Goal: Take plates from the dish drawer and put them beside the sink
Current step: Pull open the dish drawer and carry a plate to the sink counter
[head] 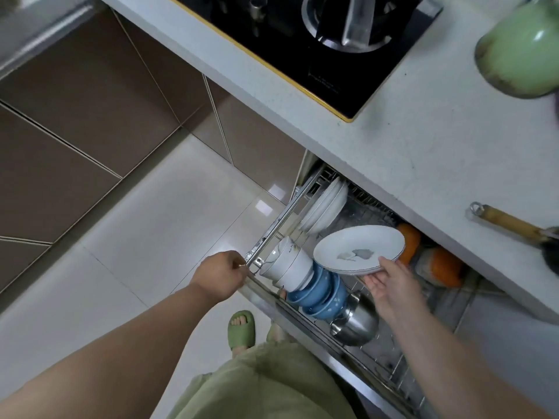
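Drawer (393,370) pulled out under the desk (408,152) edge, so access is from above and front only; rear of the rack sits under the overhang. Left side packed: upright plates (325,207), white bowls (290,264), blue bowls (320,294), steel bowl (357,325) in a row along the front rail. Orange items (438,264) fill the back right. Bare wire rack at right front gives open room. Right hand (390,282) holds a plate (358,252) above the bowls. Left hand (220,273) is on the drawer's left corner.
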